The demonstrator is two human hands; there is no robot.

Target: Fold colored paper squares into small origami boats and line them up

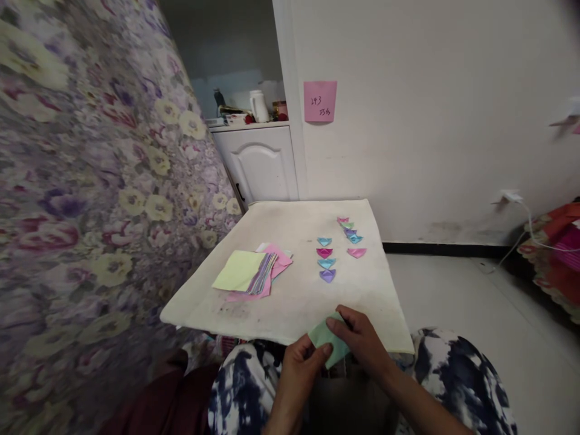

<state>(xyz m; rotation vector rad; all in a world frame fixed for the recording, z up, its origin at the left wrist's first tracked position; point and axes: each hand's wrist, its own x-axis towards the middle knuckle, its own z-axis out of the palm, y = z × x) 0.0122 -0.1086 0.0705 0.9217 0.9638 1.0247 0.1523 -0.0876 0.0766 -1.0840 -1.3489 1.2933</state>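
A sheet of green paper (327, 339) is held between both hands over the near edge of the table. My left hand (302, 361) pinches its lower left side, thumb on top. On its upper right side, my right hand (357, 335) is closed with the thumb pressing the paper. Beyond the hands, small folded paper pieces (327, 276) in purple, blue and pink form a column. Another group of folded pieces (356, 252) lies to its right, some overlapping. Left of these sits a stack of coloured paper (240, 272), pale yellow uppermost, with pink sheets beneath.
The cream-covered table (290, 308) stands before my knees. A floral curtain (113, 181) hangs along the left. Behind are a white cabinet (260, 163) with a white jug (258, 107) on it, and a wall bearing a pink note (320, 101). A cable (528, 220) runs at the right.
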